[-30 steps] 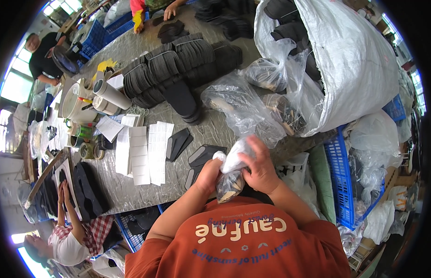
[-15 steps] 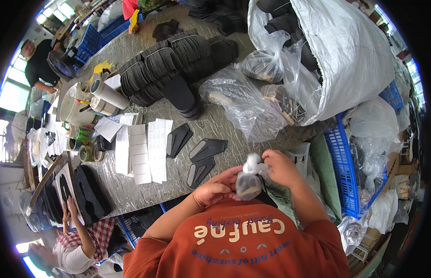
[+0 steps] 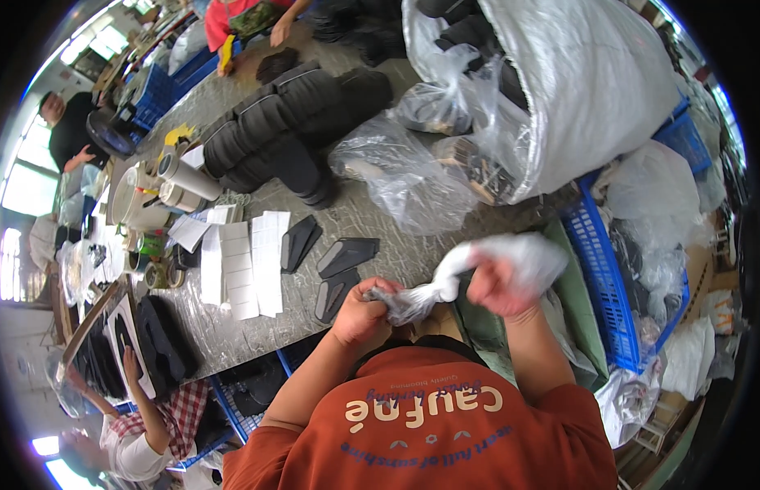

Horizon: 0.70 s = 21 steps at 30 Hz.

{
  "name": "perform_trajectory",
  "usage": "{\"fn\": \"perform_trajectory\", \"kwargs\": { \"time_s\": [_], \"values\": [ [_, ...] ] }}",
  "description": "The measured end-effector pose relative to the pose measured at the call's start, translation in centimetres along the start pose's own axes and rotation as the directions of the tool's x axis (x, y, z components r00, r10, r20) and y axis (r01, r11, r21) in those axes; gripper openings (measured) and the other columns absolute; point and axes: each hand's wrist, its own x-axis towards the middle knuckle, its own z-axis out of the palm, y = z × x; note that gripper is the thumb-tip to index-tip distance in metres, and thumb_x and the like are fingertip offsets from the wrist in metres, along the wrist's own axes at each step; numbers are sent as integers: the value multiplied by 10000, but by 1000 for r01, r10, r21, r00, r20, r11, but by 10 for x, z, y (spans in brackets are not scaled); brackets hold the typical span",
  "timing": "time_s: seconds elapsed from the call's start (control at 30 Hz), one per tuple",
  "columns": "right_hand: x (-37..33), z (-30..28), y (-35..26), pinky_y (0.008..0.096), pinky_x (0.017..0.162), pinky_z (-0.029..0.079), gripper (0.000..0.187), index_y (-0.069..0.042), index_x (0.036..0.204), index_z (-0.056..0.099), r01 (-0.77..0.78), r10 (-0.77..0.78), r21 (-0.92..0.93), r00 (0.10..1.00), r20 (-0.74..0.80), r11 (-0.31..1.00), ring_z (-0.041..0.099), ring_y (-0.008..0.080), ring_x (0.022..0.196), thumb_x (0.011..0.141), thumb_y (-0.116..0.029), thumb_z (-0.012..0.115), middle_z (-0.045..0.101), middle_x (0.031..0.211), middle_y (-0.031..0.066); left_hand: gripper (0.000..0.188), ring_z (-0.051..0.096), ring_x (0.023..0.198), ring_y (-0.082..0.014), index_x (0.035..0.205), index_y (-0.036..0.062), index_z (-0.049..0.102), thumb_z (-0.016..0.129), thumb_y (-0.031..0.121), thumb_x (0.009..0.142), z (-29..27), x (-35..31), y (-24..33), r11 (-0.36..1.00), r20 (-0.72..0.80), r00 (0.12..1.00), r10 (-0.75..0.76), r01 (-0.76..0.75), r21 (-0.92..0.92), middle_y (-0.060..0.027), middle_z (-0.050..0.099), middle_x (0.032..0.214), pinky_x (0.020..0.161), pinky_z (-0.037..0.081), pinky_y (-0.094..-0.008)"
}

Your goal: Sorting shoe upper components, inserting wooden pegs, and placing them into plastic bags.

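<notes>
A clear plastic bag [image 3: 422, 300] with a twisted neck is stretched between my two hands, just above the table's near edge. My left hand [image 3: 362, 314] is closed round one end, and dark or greyish contents there are partly hidden by the fingers. My right hand [image 3: 501, 286], smeared by motion, is closed on the other end, while loose whitish plastic billows out past it to the right. Beyond my left hand lie several flat black angular pieces [image 3: 348, 255] on the table. The nearest of them almost touches that hand in the view.
Stacked black sole-shaped sheets [image 3: 262, 122] lie across the table [image 3: 302, 192]. A white woven sack [image 3: 592, 98] and filled clear bags [image 3: 421, 180] stand beyond. Paper sheets [image 3: 240, 269] lie left; a blue crate [image 3: 613, 286] is at right. Co-workers are at left and far side.
My hands have moved apart, drawing the plastic bag out between them. Earlier it was a compact bundle held close to my chest. The view has shifted slightly, and a co-worker's hand shows at the top.
</notes>
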Motion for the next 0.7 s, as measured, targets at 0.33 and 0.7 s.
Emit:
{"fn": "perform_trajectory", "kwargs": {
  "time_s": [0.33, 0.7],
  "values": [
    [-58, -3, -23, 375, 866, 375, 765, -123, 1374, 229, -206, -288, -978, 939, -186, -39, 409, 231, 1149, 767, -346, 638, 393, 1268, 145, 356, 591, 863, -270, 964, -28, 532, 469, -66, 615, 22, 13, -13, 982, 12, 999, -40, 42, -184, -139, 600, 926, 827, 462, -380],
    [-101, -2, -46, 277, 448, 470, 320, -64, 1151, 395, -422, 269, -440, 890, -368, 793, 587, 187, 525, 850, -101, 499, 605, 714, 147, 394, 608, 846, -195, 1069, -21, 492, 389, -116, 701, -6, 23, 22, 933, -64, 959, 274, -250, 258, -109, 606, 942, 772, 492, -301]
  ]
}}
